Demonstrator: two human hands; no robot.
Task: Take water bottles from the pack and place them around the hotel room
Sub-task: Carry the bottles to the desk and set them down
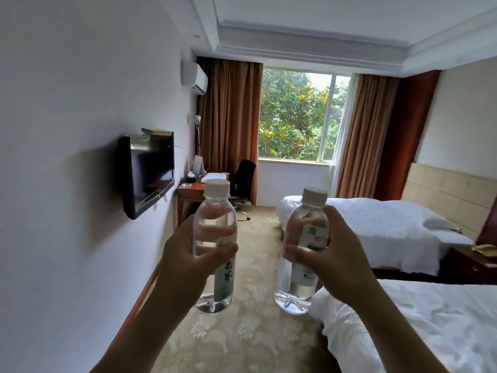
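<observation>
I hold two clear water bottles with white caps upright in front of me, above the carpet. My left hand [185, 257] grips the left bottle [215, 227] around its middle, thumb across the front. My right hand [330, 254] grips the right bottle [301, 289] around its labelled middle. The two bottles are apart, about a hand's width between them. The pack of bottles is not in view.
A wall-mounted TV [146, 169] is on the left wall. A wooden desk [192, 193] with a black chair [243, 177] stands at the far left by the window. Two white beds [382, 227] [430, 327] line the right, with a nightstand [473, 261] between them. A patterned carpet aisle [252, 327] runs ahead.
</observation>
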